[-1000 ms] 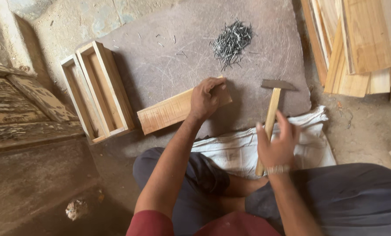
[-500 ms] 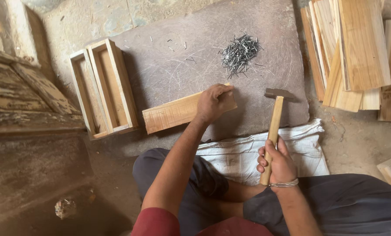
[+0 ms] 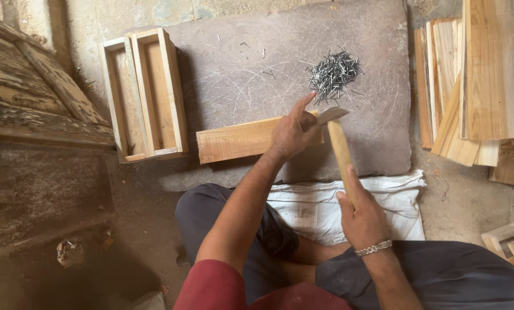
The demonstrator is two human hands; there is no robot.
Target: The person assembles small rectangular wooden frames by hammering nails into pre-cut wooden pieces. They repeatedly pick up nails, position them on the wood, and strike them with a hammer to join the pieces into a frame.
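My left hand (image 3: 293, 131) rests on the right end of a short pale wooden plank (image 3: 238, 139) that lies flat on a grey stone slab (image 3: 234, 74), with the forefinger raised. My right hand (image 3: 361, 215) grips the wooden handle of a hammer (image 3: 340, 146). The hammer's metal head (image 3: 331, 115) is over the plank's right end, right beside my left hand's fingers. A heap of small dark nails (image 3: 332, 72) lies on the slab just beyond the hammer head.
Two open wooden box frames (image 3: 145, 95) lie side by side at the slab's left edge. Stacked pale planks (image 3: 480, 86) lie to the right. A white sack (image 3: 326, 209) covers the ground before my crossed legs. An old dark wooden board (image 3: 33, 97) slopes at the left.
The hammer has swung left and down from beside the plank to over its right end. My left hand has stayed on the plank and lifted its forefinger.
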